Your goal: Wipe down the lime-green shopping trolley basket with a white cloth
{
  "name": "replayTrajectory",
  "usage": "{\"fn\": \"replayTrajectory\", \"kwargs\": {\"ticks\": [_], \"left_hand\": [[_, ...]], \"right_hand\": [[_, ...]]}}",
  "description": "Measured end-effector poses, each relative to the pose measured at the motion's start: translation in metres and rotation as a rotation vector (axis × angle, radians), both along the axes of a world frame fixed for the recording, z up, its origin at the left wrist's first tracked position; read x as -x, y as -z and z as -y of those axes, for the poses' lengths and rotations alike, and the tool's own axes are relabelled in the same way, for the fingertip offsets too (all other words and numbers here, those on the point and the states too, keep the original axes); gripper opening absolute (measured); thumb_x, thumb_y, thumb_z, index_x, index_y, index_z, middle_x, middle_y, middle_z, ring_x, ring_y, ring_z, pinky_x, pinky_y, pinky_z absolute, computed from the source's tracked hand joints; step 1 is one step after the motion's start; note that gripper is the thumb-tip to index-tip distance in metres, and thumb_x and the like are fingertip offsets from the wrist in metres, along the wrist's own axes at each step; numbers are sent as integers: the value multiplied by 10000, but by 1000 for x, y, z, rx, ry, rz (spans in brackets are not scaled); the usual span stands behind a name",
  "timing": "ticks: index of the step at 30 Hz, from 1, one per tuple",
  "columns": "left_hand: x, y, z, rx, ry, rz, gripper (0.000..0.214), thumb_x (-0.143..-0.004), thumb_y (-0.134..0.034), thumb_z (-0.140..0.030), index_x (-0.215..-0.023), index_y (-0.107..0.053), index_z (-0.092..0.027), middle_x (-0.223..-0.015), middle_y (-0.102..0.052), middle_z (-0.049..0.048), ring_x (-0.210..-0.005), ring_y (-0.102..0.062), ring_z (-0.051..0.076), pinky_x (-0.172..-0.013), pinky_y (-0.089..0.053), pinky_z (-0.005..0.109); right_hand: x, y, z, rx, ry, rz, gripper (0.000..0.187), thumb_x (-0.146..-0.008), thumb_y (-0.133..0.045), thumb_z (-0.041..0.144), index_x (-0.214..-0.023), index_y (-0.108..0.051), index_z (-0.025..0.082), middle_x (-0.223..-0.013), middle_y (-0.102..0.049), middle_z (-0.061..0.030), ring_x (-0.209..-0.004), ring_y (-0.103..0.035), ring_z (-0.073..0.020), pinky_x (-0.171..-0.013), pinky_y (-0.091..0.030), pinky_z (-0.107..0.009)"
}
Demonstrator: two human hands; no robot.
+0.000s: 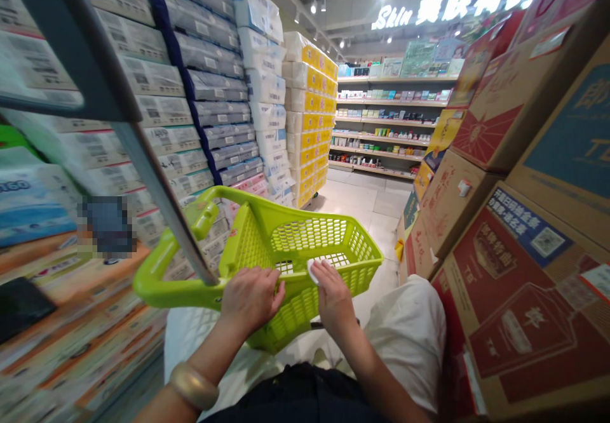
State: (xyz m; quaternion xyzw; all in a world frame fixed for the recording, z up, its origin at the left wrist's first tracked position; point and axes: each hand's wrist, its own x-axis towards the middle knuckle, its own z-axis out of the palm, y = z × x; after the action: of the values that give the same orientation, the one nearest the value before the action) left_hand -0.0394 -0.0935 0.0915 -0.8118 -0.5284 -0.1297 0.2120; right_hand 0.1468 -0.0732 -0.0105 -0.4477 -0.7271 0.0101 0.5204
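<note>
A lime-green plastic shopping basket (305, 239) with a long handle rests on my lap, tilted away from me. My left hand (252, 296) grips the near rim of the basket with curled fingers. My right hand (333, 296) is closed on a small white object (312, 272) pressed against the basket's rim; what it is I cannot make out. A gold bangle (193, 385) sits on my left wrist. The basket looks empty inside.
Stacked packs of tissue paper (214, 73) wall the left side, with a grey metal bar (143, 150) crossing in front. Red and brown cardboard boxes (515, 264) are piled on the right. A tiled aisle (362, 201) leads ahead to shelves of products (386, 131).
</note>
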Motion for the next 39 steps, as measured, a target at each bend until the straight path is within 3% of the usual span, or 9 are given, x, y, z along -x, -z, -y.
{"fn": "replayTrajectory", "kwargs": {"ticks": [4, 10, 16, 22, 28, 33, 35, 39], "left_hand": [[0, 0, 0, 7, 9, 20, 232, -849, -492, -296, -728, -659, -190, -675, -686, 74, -693, -636, 241, -661, -412, 350], [0, 2, 0, -8, 5, 10, 239, -858, -492, -291, -721, -661, -193, -688, -688, 67, -698, -636, 254, -658, -408, 359], [-1, 2, 0, -1, 4, 11, 244, -858, -491, -297, -730, -668, -189, -684, -684, 74, -696, -631, 248, -658, -403, 355], [-3, 1, 1, -13, -7, -10, 239, -862, -495, -298, -723, -662, -198, -695, -691, 65, -709, -630, 242, -673, -407, 357], [-3, 2, 0, -21, 0, -10, 232, -864, -502, -293, -723, -660, -198, -683, -683, 61, -702, -633, 243, -664, -399, 348], [-3, 3, 0, -42, 0, -27, 237, -866, -504, -297, -706, -651, -204, -674, -673, 56, -702, -633, 249, -664, -404, 357], [-3, 3, 0, -42, -8, -22, 237, -866, -508, -296, -702, -652, -203, -668, -668, 58, -702, -631, 248, -665, -403, 358], [-3, 4, 0, -39, 3, -6, 232, -866, -506, -283, -704, -649, -198, -667, -667, 61, -701, -625, 253, -664, -391, 370]], "right_hand": [[7, -3, 7, -13, -140, 47, 516, -886, -423, 73, -1349, -571, 246, -1331, -633, -60, -1303, -541, -211, -1110, -448, -454], [-10, 5, -3, 17, 75, -30, 469, -872, -412, 60, -1235, -665, 216, -1236, -689, -97, -1241, -596, -257, -1049, -494, -507], [1, 1, 6, 20, -89, 22, 507, -882, -429, 69, -1330, -590, 245, -1325, -637, -66, -1303, -540, -228, -1095, -462, -473], [-10, 7, -3, 11, 101, -61, 486, -864, -407, 49, -1241, -661, 223, -1225, -695, -92, -1248, -590, -245, -1056, -493, -489], [10, -5, 7, -9, -146, 54, 505, -892, -410, 71, -1339, -579, 233, -1339, -627, -59, -1306, -538, -212, -1109, -451, -450], [-11, 5, -3, 13, 79, -30, 469, -882, -403, 62, -1244, -658, 215, -1236, -689, -94, -1243, -594, -253, -1043, -504, -496], [-12, 5, -3, 27, 110, -36, 456, -880, -409, 64, -1220, -674, 209, -1225, -695, -97, -1232, -602, -262, -1036, -508, -502], [3, -4, 8, 25, -97, 45, 475, -891, -422, 71, -1296, -620, 223, -1310, -646, -65, -1284, -560, -229, -1090, -469, -456]]}}
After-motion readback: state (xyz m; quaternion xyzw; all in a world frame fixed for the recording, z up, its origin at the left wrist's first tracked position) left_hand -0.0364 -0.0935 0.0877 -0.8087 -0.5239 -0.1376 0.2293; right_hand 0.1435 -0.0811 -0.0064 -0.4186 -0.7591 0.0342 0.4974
